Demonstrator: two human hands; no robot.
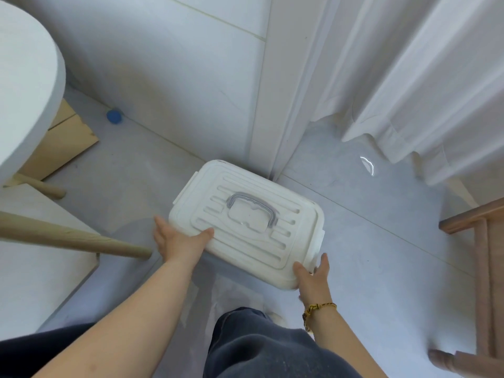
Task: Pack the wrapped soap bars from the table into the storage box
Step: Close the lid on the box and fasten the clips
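1. The storage box [313, 249] is found low and straight ahead of the person, by the foot of a wall corner [268, 132]. Whether it rests on the floor [376, 268] or is raised just off it cannot be told.
2. Its long axis is laid on a slant, from far-left to near-right. The grey handle [252, 207] is folded flat along that same line.
3. The lid [240, 249] is seen fitted on, and a side latch [321, 237] shows at the right end, so nothing can yet be packed inside.
4. The hands are held apart, one at each end of the near long edge.
5. The left hand [177, 241] is set at the left near corner, with its thumb laid on the lid and its fingers kept straight against the side.
6. The right hand [313, 276], with a bracelet [319, 308] at the wrist, is set at the right near corner, thumb on the rim and fingers straight beside the latch end.
7. The box is thus pressed between two flat hands rather than wrapped by curled fingers. Because of the slant, the right end lies closer to the body.
8. The white surface [24, 77] is up and to the left, well apart from the box, and no wrapped soap bars are shown.
9. It is judged that the box must be carried up and leftwards towards it and the lid taken off.
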